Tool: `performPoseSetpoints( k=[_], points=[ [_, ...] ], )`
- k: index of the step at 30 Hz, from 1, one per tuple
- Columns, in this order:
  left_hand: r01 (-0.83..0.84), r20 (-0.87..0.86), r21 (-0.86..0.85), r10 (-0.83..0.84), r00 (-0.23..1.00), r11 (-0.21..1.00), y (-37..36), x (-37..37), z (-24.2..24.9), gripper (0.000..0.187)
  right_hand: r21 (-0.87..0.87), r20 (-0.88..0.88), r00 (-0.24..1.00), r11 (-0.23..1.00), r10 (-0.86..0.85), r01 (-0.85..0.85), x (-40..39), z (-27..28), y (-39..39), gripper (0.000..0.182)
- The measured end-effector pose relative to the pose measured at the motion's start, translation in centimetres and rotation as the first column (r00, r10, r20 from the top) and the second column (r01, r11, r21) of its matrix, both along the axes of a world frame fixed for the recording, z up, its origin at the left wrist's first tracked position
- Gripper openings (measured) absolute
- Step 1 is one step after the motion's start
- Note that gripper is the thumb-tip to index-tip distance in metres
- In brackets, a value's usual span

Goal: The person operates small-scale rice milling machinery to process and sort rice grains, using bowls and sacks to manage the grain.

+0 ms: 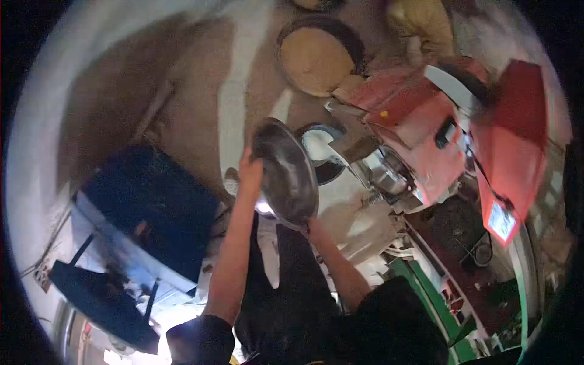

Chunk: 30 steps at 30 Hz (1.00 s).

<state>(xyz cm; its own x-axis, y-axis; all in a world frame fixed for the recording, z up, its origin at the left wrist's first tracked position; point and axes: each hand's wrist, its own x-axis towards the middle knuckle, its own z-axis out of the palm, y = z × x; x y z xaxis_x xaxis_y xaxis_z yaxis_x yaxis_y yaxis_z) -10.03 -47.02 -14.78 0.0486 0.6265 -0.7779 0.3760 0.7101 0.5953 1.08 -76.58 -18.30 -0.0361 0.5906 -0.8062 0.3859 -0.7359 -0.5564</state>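
Observation:
A dark, shiny round basin (286, 173) is held tilted in front of the body, its hollow side facing right. My left hand (250, 170) grips its left rim, fingers wrapped at the edge. At the lower rim my right hand (310, 226) holds the basin; its fingers are partly hidden. Just beyond the basin, a dark bowl (330, 173) with white material in it stands below the spout of a red machine (420, 115).
A large round tub (316, 61) of tan material stands at the top. A blue table-like object (152, 210) is at the left, a green frame (426, 292) at the lower right. A sack (426, 24) lies at the upper right.

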Motion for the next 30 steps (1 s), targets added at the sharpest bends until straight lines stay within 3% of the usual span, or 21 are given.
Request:
performPoseSetpoints(
  k=[1,2,4,5,6,7,9,10,11,13,14,15,17,18,21,23,24,26,27,29,30],
  points=[
    [0.106,-0.003,-0.015,-0.106,0.994,0.994,-1.6,1.1,-5.8,0.054,-0.095,0.06,0.997,0.994,-0.049,0.054,0.9,-1.9,-0.9,0.029],
    [0.032,0.111,-0.084,-0.023,0.994,0.996,-2.6,2.9,-8.6,0.051,-0.191,0.036,0.965,0.946,-0.259,0.261,1.9,-4.0,-2.2,0.029],
    [-0.056,0.202,-0.186,0.094,0.975,0.981,-4.1,6.1,-12.9,0.048,-0.379,0.065,0.773,0.701,-0.631,0.604,3.8,-7.8,-4.7,0.028],
    [0.06,0.157,-0.187,-0.03,0.987,0.981,-4.2,7.4,-14.3,0.047,-0.456,0.112,0.622,0.516,-0.775,0.725,4.7,-9.5,-6.1,0.029],
    [0.173,0.113,-0.224,-0.151,0.982,0.959,-5.7,7.8,-18.8,0.047,-0.506,0.16,0.543,0.404,-0.824,0.762,5.2,-12.1,-8.5,0.029],
    [0.162,0.106,-0.247,-0.139,0.985,0.955,-6.7,7.6,-22.2,0.047,-0.541,0.219,0.458,0.283,-0.862,0.792,5.8,-14.5,-10.7,0.029],
    [0.128,0.037,0.067,-0.131,0.991,0.99,-9.3,7.2,-29.2,0.056,-0.539,0.214,0.019,-0.101,-0.977,0.836,6.5,-17.6,-15.4,0.031],
    [0.232,-0.116,0.0,-0.231,0.966,0.973,-10.9,6.8,-33.7,0.062,-0.514,0.268,0.046,-0.102,-0.962,0.852,6.4,-17.7,-15.5,0.032],
    [0.223,-0.115,-0.016,-0.224,0.968,0.975,-11.2,6.3,-36.0,0.062,-0.49,0.322,0.071,-0.102,-0.944,0.866,6.2,-17.2,-14.4,0.033],
    [0.499,-0.071,0.037,-0.495,0.866,0.866,-11.9,5.8,-39.3,0.067,-0.322,0.115,-0.337,-0.356,-0.935,0.877,5.2,-14.7,-9.5,0.031],
    [0.529,-0.201,0.222,-0.493,0.847,0.819,-12.5,6.2,-41.2,0.065,-0.31,0.051,-0.044,-0.057,-0.998,0.949,5.4,-15.8,-13.2,0.033],
    [0.524,-0.196,0.202,-0.49,0.849,0.827,-13.0,6.2,-42.9,0.065,-0.243,0.007,0.24,0.231,-0.971,0.942,5.6,-16.9,-17.0,0.036],
    [0.687,-0.144,-0.123,-0.698,0.702,0.716,-11.6,5.5,-44.4,0.058,-0.379,0.153,-0.153,-0.201,-0.976,0.903,4.8,-16.0,-16.5,0.038],
    [0.683,-0.151,-0.132,-0.695,0.703,0.719,-10.9,5.3,-44.6,0.058,-0.39,0.157,-0.147,-0.198,-0.977,0.899,4.4,-15.5,-15.1,0.038],
    [0.853,0.168,-0.305,-0.858,0.485,0.423,-9.1,4.9,-44.0,0.049,-0.383,0.183,-0.164,-0.224,-0.969,0.896,4.2,-14.1,-11.1,0.036],
    [0.791,0.02,-0.147,-0.798,0.602,0.593,-9.9,4.0,-44.2,0.034,-0.407,-0.105,-0.075,-0.026,-0.992,0.913,4.4,-13.8,-10.3,0.04],
    [0.72,-0.017,-0.058,-0.722,0.692,0.691,-7.2,4.1,-38.7,0.035,-0.407,-0.117,-0.08,-0.026,-0.99,0.913,4.3,-14.0,-9.9,0.04],
    [0.569,-0.045,-0.096,-0.575,0.817,0.817,-7.2,0.3,-38.0,0.038,-0.38,-0.003,-0.101,-0.092,-0.995,0.92,4.1,-14.5,-8.8,0.04],
    [0.54,-0.069,0.049,-0.536,0.841,0.84,-8.8,-3.7,-39.3,0.04,-0.382,-0.015,-0.102,-0.088,-0.995,0.92,4.0,-15.0,-7.8,0.04],
    [0.193,-0.026,-0.123,-0.197,0.98,0.973,-8.4,-7.3,-35.2,0.044,-0.257,-0.063,-0.158,-0.137,-0.985,0.957,3.4,-16.4,-5.7,0.04],
    [-0.144,-0.071,-0.425,0.126,0.99,0.894,-6.2,-7.8,-30.6,0.045,-0.256,-0.068,-0.166,-0.144,-0.984,0.956,3.2,-17.6,-5.2,0.04]
  ],
)
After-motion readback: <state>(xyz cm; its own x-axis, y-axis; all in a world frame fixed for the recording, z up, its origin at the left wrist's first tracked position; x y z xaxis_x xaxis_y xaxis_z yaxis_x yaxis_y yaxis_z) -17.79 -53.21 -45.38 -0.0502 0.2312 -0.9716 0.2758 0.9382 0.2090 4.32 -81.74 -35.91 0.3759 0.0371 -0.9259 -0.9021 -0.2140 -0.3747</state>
